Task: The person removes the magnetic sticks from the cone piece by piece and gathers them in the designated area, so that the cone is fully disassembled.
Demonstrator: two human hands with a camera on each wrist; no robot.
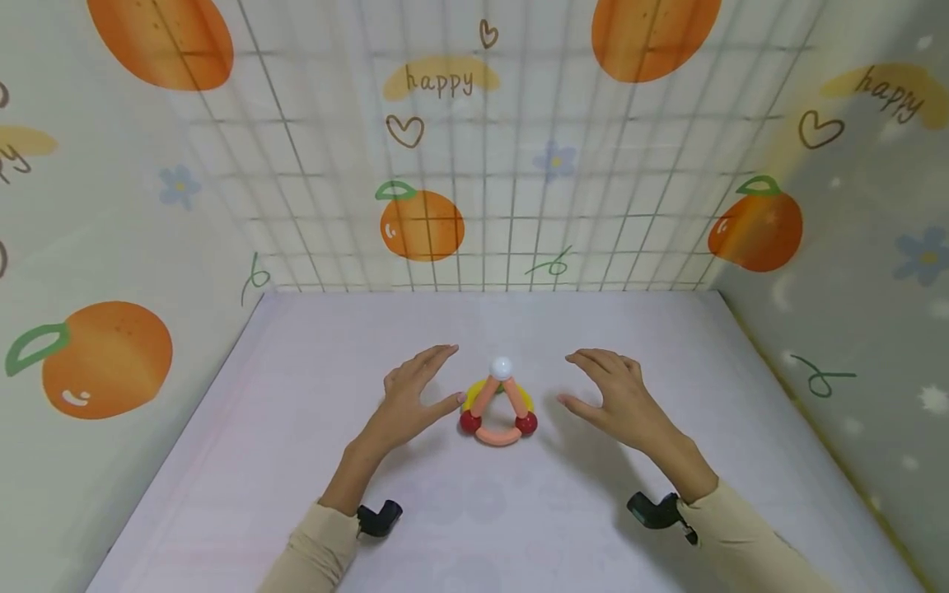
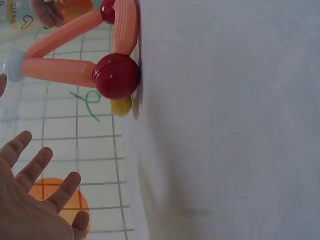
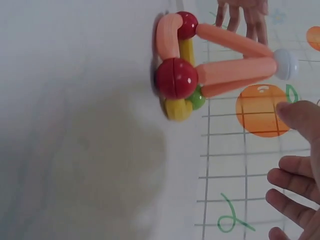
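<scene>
A small pyramid of toy building rods and balls stands on the table between the two hands. Its top is a white ball [image 1: 501, 367], from which straight orange rods [image 1: 483, 397] slope down to two red balls [image 1: 526, 423] in front and a green ball [image 3: 197, 99] behind. A curved orange rod [image 1: 498, 436] joins the red balls, while yellow curved rods [image 3: 177, 110] run along the back. My left hand [image 1: 406, 403] hovers to the left, fingers spread, its thumb tip close beside the pyramid. On the other side my right hand [image 1: 619, 399] is held apart from it, fingers loosely extended, holding nothing.
The pale table [image 1: 222, 494] meets a wire grid [image 1: 511, 181] behind a sheer cloth printed with oranges at the back. Similar cloth walls [image 1: 96, 231] close off both sides. Black wrist devices [image 1: 380, 519] stick out by the sleeves.
</scene>
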